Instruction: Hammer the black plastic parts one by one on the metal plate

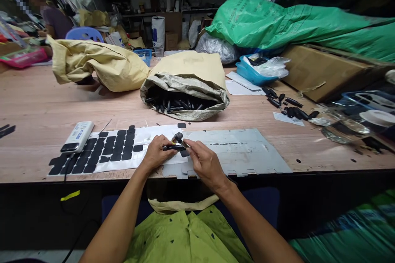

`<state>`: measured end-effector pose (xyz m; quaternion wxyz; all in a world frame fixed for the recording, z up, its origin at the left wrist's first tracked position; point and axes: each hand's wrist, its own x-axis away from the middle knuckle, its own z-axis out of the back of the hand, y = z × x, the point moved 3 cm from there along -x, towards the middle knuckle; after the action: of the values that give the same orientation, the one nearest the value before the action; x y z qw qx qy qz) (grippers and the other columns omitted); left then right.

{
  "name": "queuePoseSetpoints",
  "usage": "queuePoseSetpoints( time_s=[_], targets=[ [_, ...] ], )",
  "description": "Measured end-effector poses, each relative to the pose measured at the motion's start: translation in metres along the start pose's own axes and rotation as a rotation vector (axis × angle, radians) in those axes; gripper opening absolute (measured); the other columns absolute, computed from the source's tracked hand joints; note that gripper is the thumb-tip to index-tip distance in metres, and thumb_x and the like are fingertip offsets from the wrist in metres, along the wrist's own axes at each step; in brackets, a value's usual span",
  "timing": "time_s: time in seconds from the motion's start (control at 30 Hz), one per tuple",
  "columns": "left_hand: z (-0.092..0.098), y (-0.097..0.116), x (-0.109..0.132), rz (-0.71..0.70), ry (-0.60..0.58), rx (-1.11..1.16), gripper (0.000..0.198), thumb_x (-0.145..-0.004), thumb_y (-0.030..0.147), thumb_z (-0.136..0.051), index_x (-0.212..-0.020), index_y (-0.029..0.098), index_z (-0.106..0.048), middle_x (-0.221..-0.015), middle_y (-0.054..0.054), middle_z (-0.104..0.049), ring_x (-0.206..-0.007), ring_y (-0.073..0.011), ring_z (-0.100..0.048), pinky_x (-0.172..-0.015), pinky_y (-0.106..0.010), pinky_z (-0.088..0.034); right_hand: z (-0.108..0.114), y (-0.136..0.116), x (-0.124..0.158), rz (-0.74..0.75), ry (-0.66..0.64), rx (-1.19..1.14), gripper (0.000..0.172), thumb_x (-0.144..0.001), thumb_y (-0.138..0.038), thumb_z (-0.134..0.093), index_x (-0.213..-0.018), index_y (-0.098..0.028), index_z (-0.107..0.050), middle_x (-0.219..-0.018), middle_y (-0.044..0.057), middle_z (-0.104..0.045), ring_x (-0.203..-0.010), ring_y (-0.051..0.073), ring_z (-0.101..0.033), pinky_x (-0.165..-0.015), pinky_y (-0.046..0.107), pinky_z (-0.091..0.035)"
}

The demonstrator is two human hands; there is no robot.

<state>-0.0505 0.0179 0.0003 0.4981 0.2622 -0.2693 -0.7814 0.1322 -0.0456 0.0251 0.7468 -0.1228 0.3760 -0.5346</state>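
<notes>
My left hand (158, 152) is closed around a small black plastic part (175, 146) held just above the table's near edge. My right hand (202, 161) pinches a thin metal tool (184, 144) whose tip touches that part. Left of my hands lies a white backing sheet (140, 160) covered with several black rectangular pads (105, 150). Under my hands is a grey sheet (240, 152) with few pads left. Behind it an open woven sack (185, 90) holds many black parts.
A white handheld device (77, 136) lies on the sheet's left end. A second yellow sack (98, 63) lies at back left, loose black parts (293, 109) and a blue tray (253, 74) at right. A cardboard box (324, 72) and green bag (293, 20) fill the right. A person sits at far left.
</notes>
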Motion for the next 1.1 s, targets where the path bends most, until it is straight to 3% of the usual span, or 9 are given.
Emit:
queuePoseSetpoints(
  time_s=[0.1,0.2,0.37,0.5,0.7,0.83,0.97,1.1],
  targets=[
    [0.001,0.001,0.0,0.007,-0.007,-0.012,0.011,-0.077,0.029,-0.074,-0.073,0.02,-0.07,-0.077,-0.001,-0.058,-0.083,-0.0194,-0.051,-0.073,-0.031,-0.04,-0.008,-0.004,0.006,-0.009,-0.025,0.012,0.036,-0.1,-0.025,-0.04,-0.132,-0.024,-0.057,-0.102,0.005,-0.067,-0.086,0.015,-0.064,-0.073,0.024,-0.051],
    [0.001,0.003,-0.001,0.025,-0.004,0.0,0.013,-0.076,0.027,-0.075,-0.068,0.019,-0.067,-0.076,0.0,-0.056,-0.083,-0.0187,-0.052,-0.073,-0.03,-0.04,-0.013,-0.006,0.01,0.006,-0.081,0.163,0.04,-0.099,-0.021,-0.039,-0.135,-0.025,-0.057,-0.093,0.005,-0.065,-0.076,0.014,-0.062,-0.063,0.022,-0.047],
    [0.001,0.004,-0.001,0.04,-0.013,0.0,0.003,-0.076,0.024,-0.073,-0.077,0.022,-0.073,-0.078,-0.001,-0.058,-0.085,-0.0189,-0.053,-0.075,-0.03,-0.042,-0.01,-0.006,0.009,-0.005,-0.089,0.262,0.041,-0.098,-0.018,-0.04,-0.134,-0.025,-0.059,-0.09,0.004,-0.064,-0.071,0.013,-0.06,-0.058,0.021,-0.043],
    [0.001,0.003,-0.001,0.048,-0.005,-0.008,0.015,-0.075,0.027,-0.074,-0.089,0.024,-0.077,-0.081,-0.002,-0.062,-0.086,-0.0201,-0.053,-0.078,-0.033,-0.043,-0.001,-0.004,0.008,-0.032,-0.027,0.255,0.041,-0.1,-0.022,-0.038,-0.135,-0.025,-0.058,-0.094,0.005,-0.064,-0.075,0.013,-0.061,-0.062,0.021,-0.044],
    [0.002,0.004,0.0,0.024,0.01,-0.011,0.014,-0.076,0.03,-0.073,-0.088,0.024,-0.078,-0.079,-0.002,-0.061,-0.083,-0.0193,-0.053,-0.075,-0.032,-0.043,-0.002,0.002,0.014,-0.042,-0.069,0.287,0.04,-0.099,-0.024,-0.037,-0.132,-0.028,-0.06,-0.091,0.005,-0.064,-0.073,0.014,-0.06,-0.06,0.022,-0.043],
    [0.002,0.005,0.0,0.044,0.005,0.007,0.016,-0.075,0.028,-0.075,-0.089,0.023,-0.077,-0.08,-0.002,-0.062,-0.085,-0.0203,-0.054,-0.076,-0.033,-0.044,0.003,0.014,0.003,-0.073,-0.003,0.266,0.038,-0.099,-0.028,-0.039,-0.13,-0.026,-0.061,-0.097,0.005,-0.066,-0.078,0.014,-0.061,-0.063,0.022,-0.043],
    [0.003,0.005,0.0,0.058,-0.012,0.017,0.016,-0.075,0.027,-0.075,-0.09,0.021,-0.076,-0.082,-0.003,-0.062,-0.087,-0.0211,-0.054,-0.076,-0.033,-0.044,0.011,0.038,-0.022,-0.117,0.072,0.395,0.035,-0.098,-0.029,-0.042,-0.127,-0.026,-0.063,-0.099,0.004,-0.066,-0.077,0.014,-0.058,-0.062,0.025,-0.039],
    [0.004,0.006,0.001,0.044,-0.015,0.005,0.016,-0.076,0.025,-0.074,-0.091,0.02,-0.076,-0.081,-0.003,-0.061,-0.085,-0.0206,-0.053,-0.076,-0.033,-0.043,0.005,0.064,-0.04,-0.104,0.042,0.546,0.028,-0.095,-0.026,-0.048,-0.114,-0.023,-0.069,-0.092,0.005,-0.064,-0.081,0.017,-0.054,-0.066,0.028,-0.034]
  ],
)
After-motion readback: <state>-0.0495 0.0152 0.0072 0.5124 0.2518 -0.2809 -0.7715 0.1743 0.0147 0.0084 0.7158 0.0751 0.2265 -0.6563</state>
